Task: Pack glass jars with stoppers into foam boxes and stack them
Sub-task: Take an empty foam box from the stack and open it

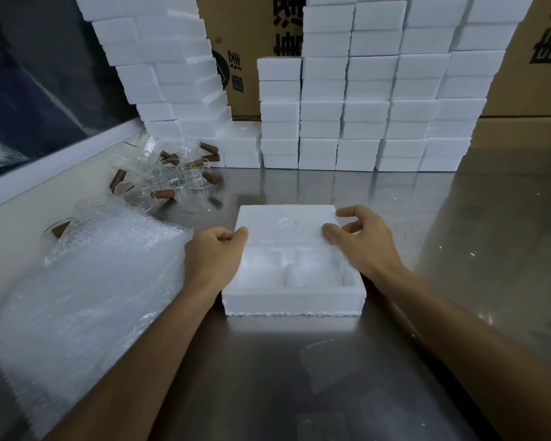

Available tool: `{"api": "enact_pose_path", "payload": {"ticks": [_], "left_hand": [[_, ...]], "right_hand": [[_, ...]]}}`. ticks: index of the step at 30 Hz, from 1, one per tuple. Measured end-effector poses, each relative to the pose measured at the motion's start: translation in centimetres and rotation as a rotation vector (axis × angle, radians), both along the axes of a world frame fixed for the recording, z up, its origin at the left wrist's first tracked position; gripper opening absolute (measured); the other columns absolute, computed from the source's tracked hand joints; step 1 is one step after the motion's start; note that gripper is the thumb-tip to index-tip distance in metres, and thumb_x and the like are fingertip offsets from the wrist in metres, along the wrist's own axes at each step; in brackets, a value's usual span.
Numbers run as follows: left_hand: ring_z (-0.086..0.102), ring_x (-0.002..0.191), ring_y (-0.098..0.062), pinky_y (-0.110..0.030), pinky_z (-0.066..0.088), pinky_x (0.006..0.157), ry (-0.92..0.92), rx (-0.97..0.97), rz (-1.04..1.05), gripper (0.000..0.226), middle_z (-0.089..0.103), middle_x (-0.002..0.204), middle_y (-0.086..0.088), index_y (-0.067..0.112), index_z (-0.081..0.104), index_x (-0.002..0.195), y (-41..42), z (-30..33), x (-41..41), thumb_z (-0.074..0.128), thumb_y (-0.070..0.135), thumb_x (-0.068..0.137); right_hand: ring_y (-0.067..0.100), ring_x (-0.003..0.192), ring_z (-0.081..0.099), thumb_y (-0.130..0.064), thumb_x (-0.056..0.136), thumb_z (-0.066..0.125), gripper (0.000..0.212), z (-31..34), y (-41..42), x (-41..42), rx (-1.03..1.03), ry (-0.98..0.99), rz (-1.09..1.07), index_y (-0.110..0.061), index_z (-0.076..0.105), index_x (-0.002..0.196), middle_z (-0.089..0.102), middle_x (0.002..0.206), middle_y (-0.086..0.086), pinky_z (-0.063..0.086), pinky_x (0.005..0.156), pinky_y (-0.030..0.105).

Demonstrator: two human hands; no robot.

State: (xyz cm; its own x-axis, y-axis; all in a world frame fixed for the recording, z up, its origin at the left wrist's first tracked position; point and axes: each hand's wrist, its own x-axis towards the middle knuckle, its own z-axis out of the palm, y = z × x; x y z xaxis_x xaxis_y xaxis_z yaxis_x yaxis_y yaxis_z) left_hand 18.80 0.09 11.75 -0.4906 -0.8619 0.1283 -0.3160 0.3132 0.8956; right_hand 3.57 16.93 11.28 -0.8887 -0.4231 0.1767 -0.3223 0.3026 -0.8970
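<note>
While lid (287, 222) sits half across box (295, 302) at counter (299, 377) centre, both hands pinch lid edges: left (215, 257), right (361, 240). Keep lid level, square corners, press evenly; foam crumbles. Jars (169, 176) lie far left, unpacked.

Both hands (287, 246) grip a foam lid (287, 222) (half off) over its box (293, 302)

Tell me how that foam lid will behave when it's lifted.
The lid is probably light and stiff: thin foam, held flat by both edges. Likely crumbly; white bits dot the table. It may snap if bent.
</note>
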Motion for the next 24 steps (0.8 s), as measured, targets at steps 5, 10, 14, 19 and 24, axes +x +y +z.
{"api": "enact_pose_path", "payload": {"ticks": [5, 10, 14, 19, 24], "left_hand": [[0.066, 0.08, -0.018, -0.029, 0.053, 0.07, 0.016, 0.006, 0.02, 0.016, 0.071, 0.089, 0.0, 0.02, 0.07, 0.09, -0.2, 0.0, 0.0, 0.067, 0.035, 0.089], [0.063, 0.085, -0.007, -0.027, 0.053, 0.077, 0.036, 0.012, -0.095, 0.037, 0.065, 0.097, 0.017, 0.033, 0.062, 0.132, -0.4, -0.1, 0.2, 0.061, 0.03, 0.095], [0.055, 0.07, 0.001, -0.016, 0.046, 0.065, 0.019, -0.012, -0.139, 0.03, 0.064, 0.086, 0.025, 0.032, 0.069, 0.124, -0.6, -0.3, 0.2, 0.062, 0.029, 0.095], [0.048, 0.11, 0.0, -0.02, 0.037, 0.094, 0.027, 0.001, -0.169, 0.039, 0.059, 0.125, 0.017, 0.029, 0.07, 0.12, -0.5, -0.3, 0.1, 0.076, 0.041, 0.084], [0.048, 0.106, 0.001, -0.008, 0.036, 0.076, 0.047, 0.048, -0.154, 0.039, 0.057, 0.139, 0.011, 0.027, 0.071, 0.117, -0.7, -0.4, -0.3, 0.079, 0.038, 0.081]], "right_hand": [[-0.001, 0.052, 0.061, -0.033, 0.082, 0.074, 0.029, -0.6, 0.1, -0.5, -0.064, -0.073, 0.02, -0.027, 0.065, 0.109, 0.067, 0.08, -0.006, 0.043, 0.045, 0.013], [0.001, 0.048, 0.058, -0.03, 0.082, 0.076, 0.028, -0.6, 0.4, -0.6, -0.1, -0.101, 0.039, -0.024, 0.066, 0.108, 0.066, 0.086, -0.004, 0.043, 0.044, 0.013], [0.012, 0.062, 0.061, -0.032, 0.084, 0.075, 0.023, -0.3, 0.4, -0.5, -0.056, -0.058, 0.035, -0.027, 0.067, 0.106, 0.063, 0.1, -0.005, 0.042, 0.044, 0.013], [0.015, 0.074, 0.065, -0.028, 0.086, 0.071, 0.019, 0.9, 0.3, 0.0, 0.102, 0.078, 0.048, -0.021, 0.072, 0.103, 0.069, 0.096, -0.002, 0.046, 0.057, 0.022], [0.022, 0.11, 0.058, -0.021, 0.08, 0.071, 0.028, 3.5, -1.8, 1.0, 0.378, 0.399, 0.068, -0.024, 0.072, 0.108, 0.066, 0.114, 0.0, 0.048, 0.091, 0.037]]}}
